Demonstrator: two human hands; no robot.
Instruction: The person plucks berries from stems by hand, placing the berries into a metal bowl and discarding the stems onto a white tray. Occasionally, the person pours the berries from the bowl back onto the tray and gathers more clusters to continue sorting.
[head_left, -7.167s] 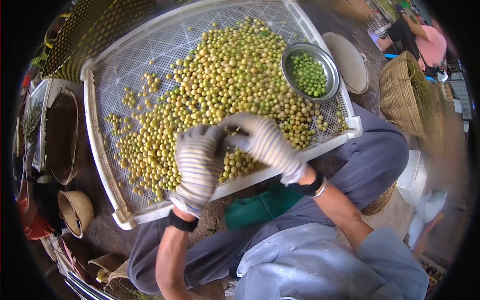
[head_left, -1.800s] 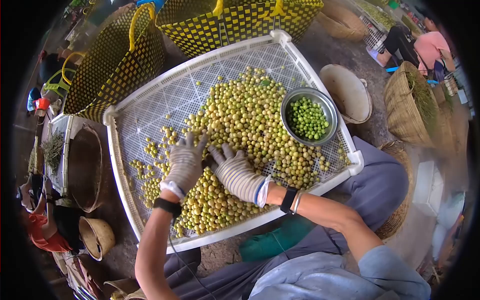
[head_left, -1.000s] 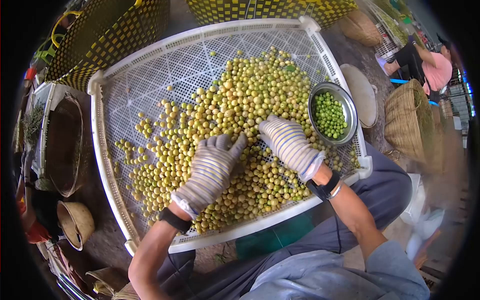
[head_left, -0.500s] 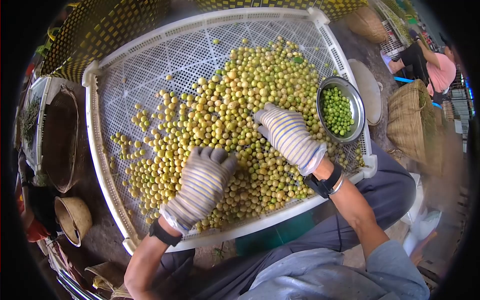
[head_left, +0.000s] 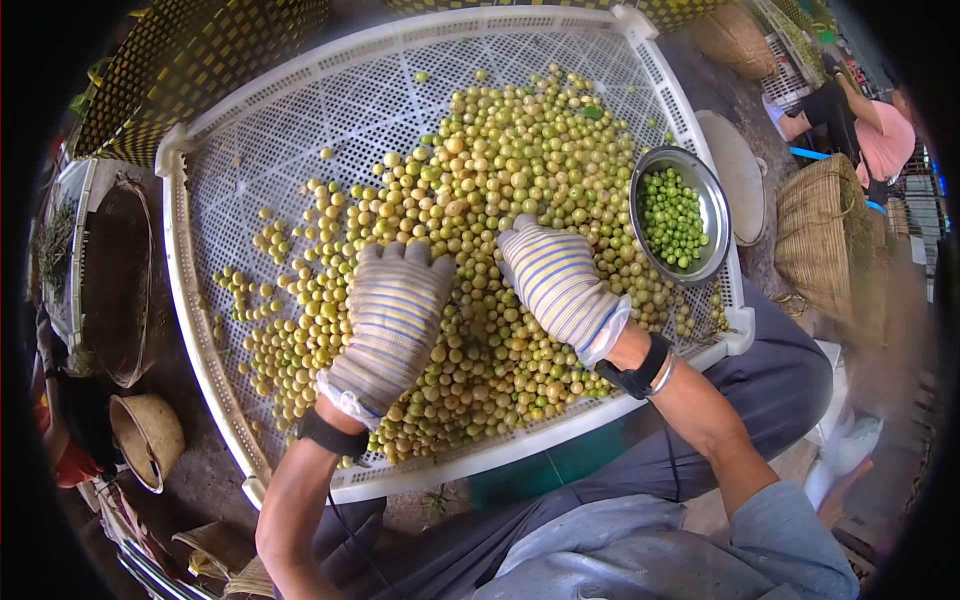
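Observation:
A wide white perforated plastic tray [head_left: 290, 110] lies across my lap, bearing a broad heap of small round yellow-green fruits [head_left: 500, 160]. My left hand [head_left: 392, 320], in a striped knit glove with grey fingers, rests palm down on the near-left part of the heap. Its fingers are slightly bent and apart, tips among the fruits. My right hand [head_left: 557, 285], gloved alike, touches the middle of the heap with fingers parted and partly bent; their tips are partly hidden. I make out no fruit held in either hand. A metal bowl [head_left: 718, 215] with smaller, greener fruits [head_left: 672, 215] stands at the tray's right side.
Tall woven baskets [head_left: 815, 235] stand to the right, near a seated person in a pink shirt [head_left: 888, 140]. A round pale lid-like disc [head_left: 735, 180] lies beside the tray. To the left are a dark basket [head_left: 120, 290] and a tan bucket [head_left: 150, 435]. Black-and-yellow woven containers [head_left: 200, 75] border the far side.
My left hand has moved forward, away from me, over the heap. My right hand has shifted slightly left. The bowl has stayed in place on the tray; the view has tilted slightly.

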